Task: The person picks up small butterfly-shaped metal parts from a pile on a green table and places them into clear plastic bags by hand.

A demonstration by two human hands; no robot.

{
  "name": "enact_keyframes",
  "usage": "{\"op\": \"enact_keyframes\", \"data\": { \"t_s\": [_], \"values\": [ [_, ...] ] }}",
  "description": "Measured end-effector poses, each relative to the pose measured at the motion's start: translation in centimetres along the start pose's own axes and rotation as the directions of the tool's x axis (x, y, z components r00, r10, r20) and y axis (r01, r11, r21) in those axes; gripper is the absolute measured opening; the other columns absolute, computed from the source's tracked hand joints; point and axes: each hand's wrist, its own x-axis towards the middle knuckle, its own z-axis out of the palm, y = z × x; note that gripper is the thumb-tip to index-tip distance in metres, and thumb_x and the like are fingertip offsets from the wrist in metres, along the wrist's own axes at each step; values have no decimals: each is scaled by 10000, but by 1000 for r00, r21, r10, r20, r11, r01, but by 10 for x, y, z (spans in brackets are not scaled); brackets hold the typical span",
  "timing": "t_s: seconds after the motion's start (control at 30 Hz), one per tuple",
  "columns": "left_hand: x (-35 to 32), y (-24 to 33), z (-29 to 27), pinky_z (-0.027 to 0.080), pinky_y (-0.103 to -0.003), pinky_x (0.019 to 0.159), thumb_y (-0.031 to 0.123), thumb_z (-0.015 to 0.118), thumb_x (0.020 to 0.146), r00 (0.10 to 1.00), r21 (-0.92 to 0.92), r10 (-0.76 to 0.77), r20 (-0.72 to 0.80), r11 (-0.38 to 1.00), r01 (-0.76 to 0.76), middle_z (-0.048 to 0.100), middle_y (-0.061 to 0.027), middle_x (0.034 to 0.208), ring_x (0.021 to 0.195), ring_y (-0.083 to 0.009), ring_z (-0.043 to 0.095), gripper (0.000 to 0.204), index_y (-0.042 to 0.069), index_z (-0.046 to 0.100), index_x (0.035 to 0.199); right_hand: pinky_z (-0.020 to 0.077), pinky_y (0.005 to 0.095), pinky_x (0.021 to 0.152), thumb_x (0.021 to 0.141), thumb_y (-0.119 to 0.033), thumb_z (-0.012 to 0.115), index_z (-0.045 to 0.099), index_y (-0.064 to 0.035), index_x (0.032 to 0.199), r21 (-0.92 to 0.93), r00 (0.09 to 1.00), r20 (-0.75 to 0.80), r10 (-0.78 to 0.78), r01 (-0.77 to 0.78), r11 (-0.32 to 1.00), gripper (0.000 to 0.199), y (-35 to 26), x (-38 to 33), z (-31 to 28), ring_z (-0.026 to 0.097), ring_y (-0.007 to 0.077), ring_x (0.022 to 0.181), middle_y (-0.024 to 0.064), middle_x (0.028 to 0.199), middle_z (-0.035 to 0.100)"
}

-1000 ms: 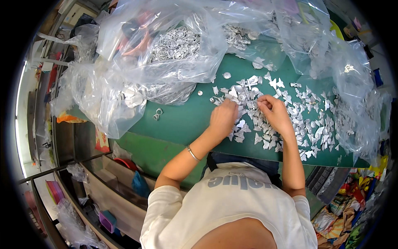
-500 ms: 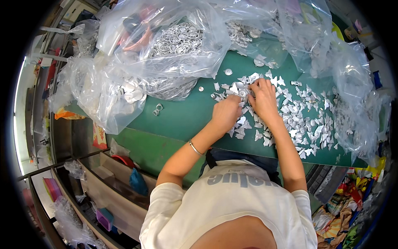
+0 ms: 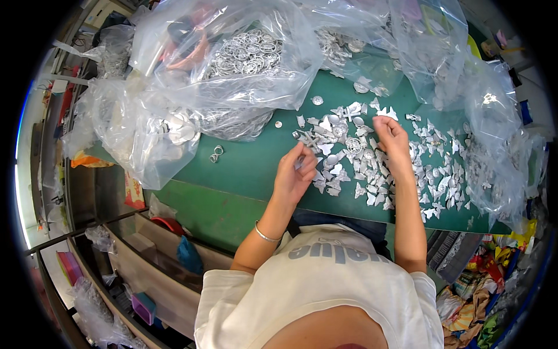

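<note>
At far left, a clear plastic bag (image 3: pixel 136 136) sits at the edge of the green worktop (image 3: pixel 238 174), pale flat pieces inside it. To its right, a pair of silvery rings (image 3: pixel 216 154) lies well apart from either hand. Farther back, a bulging clear bag (image 3: pixel 299 87) holds many round openwork metal pieces (image 3: pixel 247 55). The left hand (image 3: pixel 294 173) is raised at the near left edge of a loose pile of metal pieces (image 3: pixel 356 152), fingers curled inward; something grey shows among them, but I cannot tell whether it is gripped. A cross-shaped piece (image 3: pixel 311 141) lies just beyond those fingertips. The pile spreads between the hands. The right hand (image 3: pixel 395 142) has its fingers bent and bunched, tips just beside pale pieces (image 3: pixel 385 113); whether they grip one, I cannot tell. More pieces scatter rightward toward another clear bag (image 3: pixel 494 110).
</note>
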Motion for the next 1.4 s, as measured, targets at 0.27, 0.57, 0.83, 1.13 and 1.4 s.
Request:
{"op": "enact_keyframes", "data": {
  "t_s": [0.27, 0.57, 0.83, 1.13, 1.4],
  "values": [
    [-11, -6, 25, 306, -178, 422, 89, 464, 892, 984, 522, 144, -102, 850, -70, 498, -27, 654, 493, -58, 374, 222, -21, 569, 1054, 436, 404, 563, 697, -274, 721, 549, -54, 786, -961, 973, -97, -207, -37, 275, 293, -7, 2, 39, 596, 303, 655, 104, 695, 590],
    [53, 0, 51, 458, -308, 551, 106, 584, 812, 876, 922, 291, 385, -70, -381, 602, -91, 766, 659, -203, 582, 157, 6, 607, 931, 422, 394, 550, 789, -212, 614, 626, -109, 900, -942, 967, -75, -242, 11, 336, 151, -28, 22, 14, 576, 309, 605, 94, 630, 593],
    [91, -41, 60, 471, -416, 629, 188, 691, 716, 910, 750, 64, 410, -591, -296, 615, -132, 822, 740, -337, 602, 186, 35, 625, 799, 358, 347, 482, 794, -207, 611, 630, -77, 860, -844, 972, -191, -141, -89, 528, 148, -19, -13, -18, 478, 221, 480, 63, 525, 493],
    [80, -8, 57, 307, -226, 448, 100, 615, 771, 904, 235, -323, 279, 936, 262, 562, -21, 762, 613, -81, 429, 179, 1, 562, 910, 380, 349, 501, 763, -198, 648, 628, -87, 882, -859, 997, -62, -50, -28, 511, 164, -30, -15, -8, 526, 244, 519, 76, 540, 524],
    [79, -60, 64, 467, -410, 536, 310, 750, 633, 917, 753, 66, 394, -596, -280, 598, -172, 789, 651, -353, 596, 431, -2, 520, 822, 423, 380, 563, 794, -180, 604, 622, -111, 948, -864, 984, -131, -118, -54, 501, 170, -35, -8, -9, 574, 305, 612, 98, 598, 585]
  ]
}}
